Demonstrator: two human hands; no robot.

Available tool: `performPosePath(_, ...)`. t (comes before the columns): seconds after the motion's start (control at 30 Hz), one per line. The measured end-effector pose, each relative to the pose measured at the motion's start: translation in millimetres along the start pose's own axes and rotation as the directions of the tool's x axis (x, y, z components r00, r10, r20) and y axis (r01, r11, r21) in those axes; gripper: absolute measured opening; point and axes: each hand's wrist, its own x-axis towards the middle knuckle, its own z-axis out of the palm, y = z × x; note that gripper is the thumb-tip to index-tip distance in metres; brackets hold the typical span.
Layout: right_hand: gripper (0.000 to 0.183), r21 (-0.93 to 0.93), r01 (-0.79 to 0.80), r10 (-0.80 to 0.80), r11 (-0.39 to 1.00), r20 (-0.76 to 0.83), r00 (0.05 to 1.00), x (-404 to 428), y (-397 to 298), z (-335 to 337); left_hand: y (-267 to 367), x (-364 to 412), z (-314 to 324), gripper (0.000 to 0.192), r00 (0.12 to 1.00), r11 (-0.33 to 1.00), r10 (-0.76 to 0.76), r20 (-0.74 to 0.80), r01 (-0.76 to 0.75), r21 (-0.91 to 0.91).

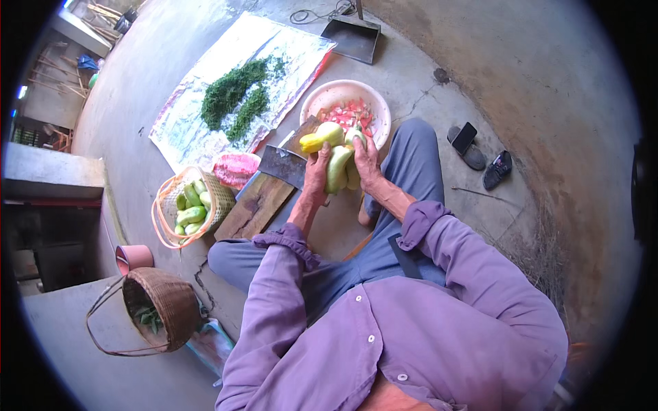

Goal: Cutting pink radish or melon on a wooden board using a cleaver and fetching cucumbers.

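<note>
In front of my lap I hold a bunch of several gourd-like vegetables between both hands. My left hand [317,172] grips their left side, its thumb by a yellow gourd [321,137]. My right hand [368,162] clasps the right side, around a small pale green gourd [353,134]. A larger pale green gourd [337,167] hangs between the palms. Just left of my left hand, a broad-bladed cleaver [282,165] lies across a wooden chopping board [257,203]. Beyond the gourds, a pink plastic basin [378,97] contains red and white chopped pieces [347,112].
Left of the board, a woven basket [222,192] holds green gourds. Chopped greens [231,97] lie on a white sheet [180,123]. A dustpan [354,38], shoes with a phone [464,137] on one, a pink bucket [134,258] and a wicker basket [177,308] surround me.
</note>
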Motion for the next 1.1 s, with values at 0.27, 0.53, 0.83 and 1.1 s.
performPosePath(0.27, 0.053, -0.223, 0.384, -0.360, 0.896, 0.141, 0.922, 97.8, -57.2, -15.9, 42.8, 56.2, 105.2, 0.071, 0.903, 0.889, 0.408, -0.132, -0.359, 0.285)
performPosePath(0.53, 0.058, 0.509, -0.178, -0.051, 0.842, 0.404, 0.913, 173.6, -164.7, -80.0, 82.7, 89.3, 238.4, 0.061, 0.840, 0.840, 0.543, -0.014, -0.543, 0.015)
performPosePath(0.83, 0.066, 0.751, -0.507, 0.096, 0.422, 0.519, 0.849, 133.3, -27.4, -220.0, -65.9, 99.5, 265.0, 0.058, 0.972, 0.960, 0.127, -0.198, -0.170, -0.222)
performPosePath(1.1, 0.070, 0.809, -0.511, 0.428, 0.290, 0.368, 0.826, 88.6, 160.8, -285.9, -45.9, 53.3, 198.2, 0.068, 0.979, 0.882, -0.191, 0.072, 0.204, -0.425)
